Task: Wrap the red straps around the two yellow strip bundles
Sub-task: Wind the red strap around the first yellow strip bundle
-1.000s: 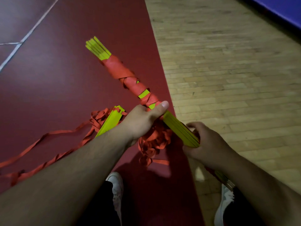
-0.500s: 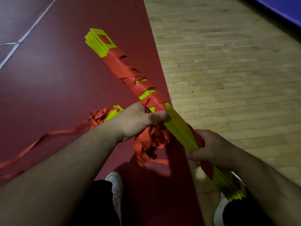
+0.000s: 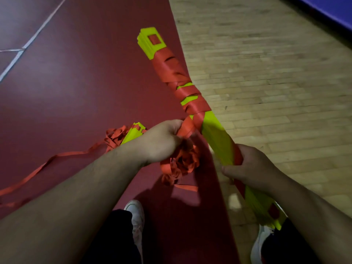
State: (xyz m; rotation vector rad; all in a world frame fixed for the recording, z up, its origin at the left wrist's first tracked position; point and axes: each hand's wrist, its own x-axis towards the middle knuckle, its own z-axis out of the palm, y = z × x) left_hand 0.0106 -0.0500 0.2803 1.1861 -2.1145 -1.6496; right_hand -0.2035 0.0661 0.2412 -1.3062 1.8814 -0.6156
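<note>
Long bundle of flat yellow strips (image 3: 217, 134), held slanting above the floor, far end pointing up and away. Upper half bound in spiralling turns of flat red strap (image 3: 171, 73), slivers of yellow showing between turns. Right hand (image 3: 247, 166) clenched round the bare lower part of that bundle, near end jutting past the wrist. Left hand (image 3: 163, 141) just beside the bundle, fingers curled round a taut run of the strap, a crumpled wad of it hanging below. Second yellow strip bundle (image 3: 133, 133) lying on the dark red mat (image 3: 76, 92) behind the left wrist, amid loose strap trailing leftward. Pale wooden boards (image 3: 266, 73) to the right; white shoes (image 3: 135, 212) below.
</note>
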